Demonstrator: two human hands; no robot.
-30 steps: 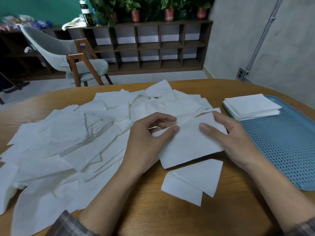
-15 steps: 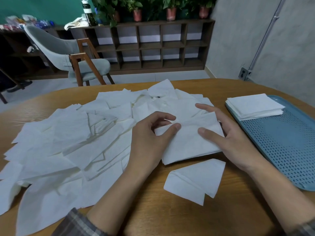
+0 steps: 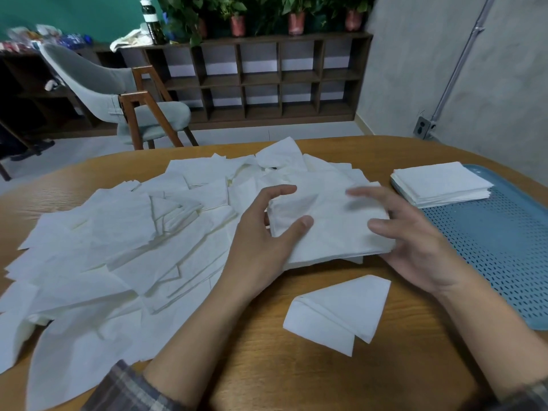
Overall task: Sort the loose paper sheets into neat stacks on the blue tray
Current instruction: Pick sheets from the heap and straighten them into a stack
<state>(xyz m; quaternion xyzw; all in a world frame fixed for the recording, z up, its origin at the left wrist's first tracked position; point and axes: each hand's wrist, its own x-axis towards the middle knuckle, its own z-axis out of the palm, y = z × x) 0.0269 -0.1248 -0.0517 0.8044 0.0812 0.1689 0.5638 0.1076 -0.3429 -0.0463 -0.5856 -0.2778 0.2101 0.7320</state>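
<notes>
**Two grips, one paper sheet [image 3: 335, 226]**

My left grip [image 3: 267, 232] is clamped on the left edge of the paper sheet, thumb on top and fingers curled over its far corner. My right grip [image 3: 415, 241] holds the right edge with the thumb pressed on top; its fingers are blurred. The sheet lies over the right end of a wide pile of loose sheets [image 3: 118, 247] on the table [image 3: 296, 375]. A folded piece [image 3: 341, 312] lies nearer me, apart. On the right, the blue tray [image 3: 489, 247] carries one neat stack [image 3: 439, 182] at its far left corner.
</notes>
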